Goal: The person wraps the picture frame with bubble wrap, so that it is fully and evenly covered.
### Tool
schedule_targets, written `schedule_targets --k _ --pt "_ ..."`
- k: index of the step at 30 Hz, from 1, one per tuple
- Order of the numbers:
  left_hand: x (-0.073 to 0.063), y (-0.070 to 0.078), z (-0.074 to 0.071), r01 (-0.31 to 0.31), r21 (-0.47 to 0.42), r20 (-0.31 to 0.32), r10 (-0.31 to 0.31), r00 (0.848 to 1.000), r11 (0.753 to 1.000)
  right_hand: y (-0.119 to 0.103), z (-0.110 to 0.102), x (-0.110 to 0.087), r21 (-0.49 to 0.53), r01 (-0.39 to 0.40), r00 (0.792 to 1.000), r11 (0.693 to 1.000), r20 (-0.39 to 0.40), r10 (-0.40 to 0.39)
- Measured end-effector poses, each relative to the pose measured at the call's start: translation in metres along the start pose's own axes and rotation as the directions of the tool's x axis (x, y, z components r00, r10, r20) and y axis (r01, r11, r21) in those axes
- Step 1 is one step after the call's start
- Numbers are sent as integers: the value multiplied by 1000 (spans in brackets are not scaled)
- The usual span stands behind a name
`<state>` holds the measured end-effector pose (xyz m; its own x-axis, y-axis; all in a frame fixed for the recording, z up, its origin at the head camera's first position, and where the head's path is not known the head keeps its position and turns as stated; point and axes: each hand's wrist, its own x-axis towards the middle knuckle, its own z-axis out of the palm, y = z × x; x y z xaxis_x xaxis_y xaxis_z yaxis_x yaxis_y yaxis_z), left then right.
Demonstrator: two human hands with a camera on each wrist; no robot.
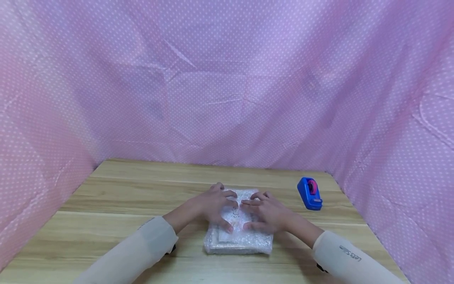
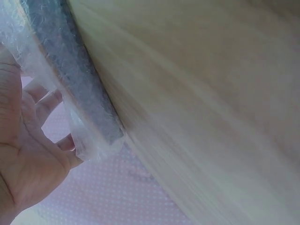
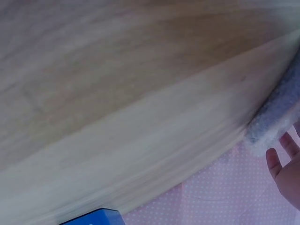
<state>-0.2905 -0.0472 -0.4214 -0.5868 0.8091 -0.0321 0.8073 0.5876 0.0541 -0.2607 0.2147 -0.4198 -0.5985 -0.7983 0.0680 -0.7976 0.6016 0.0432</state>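
Observation:
A flat, box-shaped package in bubble wrap (image 1: 244, 245) lies on the wooden table in front of me. My left hand (image 1: 217, 206) rests on its top left, fingers spread and loosely bent. From the other side my right hand (image 1: 267, 215) lies across the top right, its fingers pointing inward. Between the hands some faint print shows through the plastic. In the left wrist view, loose wrap (image 2: 86, 136) hangs past the package's edge beside the fingers. The right wrist view catches only the package's end (image 3: 272, 117), close to the fingertips.
A blue tape dispenser (image 1: 309, 194) with a pink roll stands at the back right of the table (image 1: 142, 189). Pink dotted cloth (image 1: 213, 98) hangs round the back and both sides. Pale sleeves cover both forearms.

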Motion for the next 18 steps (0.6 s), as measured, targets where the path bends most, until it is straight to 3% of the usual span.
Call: schedule_targets --k 6,12,18 --pt "-1 -5 -2 -24 -7 -18 24 1000 1000 2 -6 1 58 -27 1000 998 2 27" --pt "-4 -7 -6 -14 -44 -37 12 999 999 1 -10 -1 81 -51 999 995 21 50" --pt "-11 -10 -11 -9 -49 -72 5 997 999 2 -13 -5 94 -49 999 994 -8 50"
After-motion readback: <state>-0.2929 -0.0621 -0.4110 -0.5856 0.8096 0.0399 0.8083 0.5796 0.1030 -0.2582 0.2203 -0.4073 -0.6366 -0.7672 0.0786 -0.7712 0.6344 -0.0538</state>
